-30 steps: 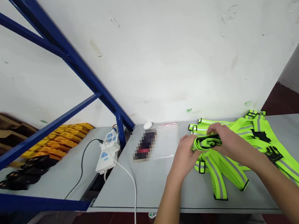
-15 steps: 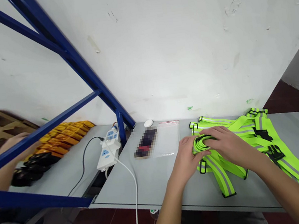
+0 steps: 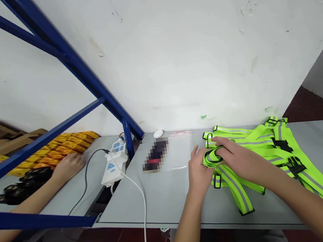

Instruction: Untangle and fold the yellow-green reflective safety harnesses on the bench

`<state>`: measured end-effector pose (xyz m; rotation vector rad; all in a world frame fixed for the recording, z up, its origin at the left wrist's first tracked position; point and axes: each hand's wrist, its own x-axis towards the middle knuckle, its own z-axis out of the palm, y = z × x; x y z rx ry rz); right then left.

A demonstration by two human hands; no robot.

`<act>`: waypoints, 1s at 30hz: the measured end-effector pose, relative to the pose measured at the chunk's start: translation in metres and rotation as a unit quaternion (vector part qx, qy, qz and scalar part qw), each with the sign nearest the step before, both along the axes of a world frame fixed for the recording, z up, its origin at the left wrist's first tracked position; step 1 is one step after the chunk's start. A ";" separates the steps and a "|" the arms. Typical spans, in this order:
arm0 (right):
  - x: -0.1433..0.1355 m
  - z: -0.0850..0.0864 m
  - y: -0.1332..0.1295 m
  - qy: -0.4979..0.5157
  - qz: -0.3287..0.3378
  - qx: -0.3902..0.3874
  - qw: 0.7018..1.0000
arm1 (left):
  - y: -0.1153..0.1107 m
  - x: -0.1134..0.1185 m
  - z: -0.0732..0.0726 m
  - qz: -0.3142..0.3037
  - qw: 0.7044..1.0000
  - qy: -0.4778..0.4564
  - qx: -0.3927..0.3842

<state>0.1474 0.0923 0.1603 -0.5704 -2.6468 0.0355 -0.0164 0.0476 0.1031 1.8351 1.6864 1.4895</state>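
A neon-green reflective strap [image 3: 211, 159] is coiled into a thick roll between my two hands, above the grey table. My left hand [image 3: 198, 171] wraps the roll's left side, its index finger raised. From the right, my right hand [image 3: 242, 160] grips the same roll, fingers over its top edge. Beneath and to the right lies a spread of green reflective harness straps [image 3: 259, 138] with grey stripes. A black side-release buckle [image 3: 296, 164] and a black slider [image 3: 216, 181] show on them. My palms hide part of the coil.
Left of my hands lie a clear zip bag [image 3: 181, 150], a pixelated dark object [image 3: 156, 155] and a white round object [image 3: 159, 133]. A power strip [image 3: 114, 163] with cables sits by the blue frame [image 3: 84, 77]. Beyond it, a co-worker's hand [image 3: 69, 167] rests near yellow packets [image 3: 60, 146].
The coil has turned in my hands and its end faces me more. My left index finger has lifted. The co-worker's arm has come forward across the neighbouring table.
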 end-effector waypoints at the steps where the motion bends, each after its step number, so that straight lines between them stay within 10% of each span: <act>1: 0.001 -0.001 0.000 0.019 0.009 -0.004 1.000 | 0.000 0.001 -0.001 0.005 1.000 -0.010 0.003; 16: -0.003 0.002 0.007 -0.012 0.060 0.045 0.997 | -0.005 0.001 0.037 -0.095 0.985 0.106 -0.096; 30: 0.041 -0.008 0.005 0.101 -0.070 -0.229 0.966 | -0.015 -0.003 0.004 -0.003 0.999 -0.041 -0.012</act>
